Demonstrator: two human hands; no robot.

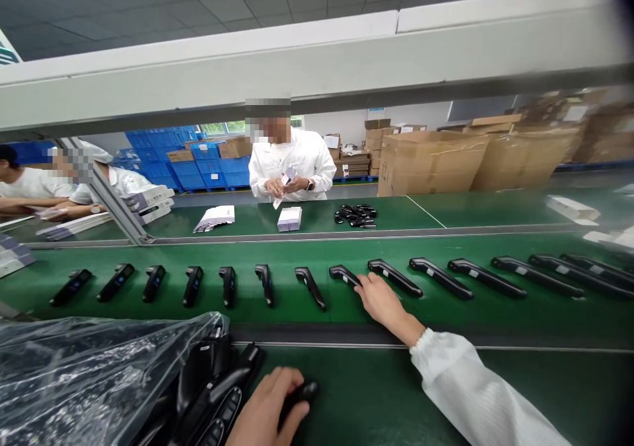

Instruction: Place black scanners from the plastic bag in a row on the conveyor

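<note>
The person's right hand (380, 299) reaches out over the green conveyor belt (297, 307), its fingers loosely extended and the fingertips resting on the handle end of one black plastic handheld device (345, 275) in a long row of like devices (446, 277) laid side by side along the belt. Neighbours lie just beside it on both sides, with narrow strips of bare belt between them; a wider bare band runs between the row and the belt's near edge. The left hand (270, 409) sits low at the near edge of the green worktop (376, 393), curled around another black device (300, 393), thumb and fingers closed on it. Touching that hand's left side is a heap of black devices (212, 386) spilling from a crumpled clear plastic bag (84, 373). To the right of the left hand the worktop lies open up to the white sleeve (475, 393). Across the belt, a co-worker in a white coat (291, 162) holds a small card over stacks of white leaflets (290, 218).
</note>
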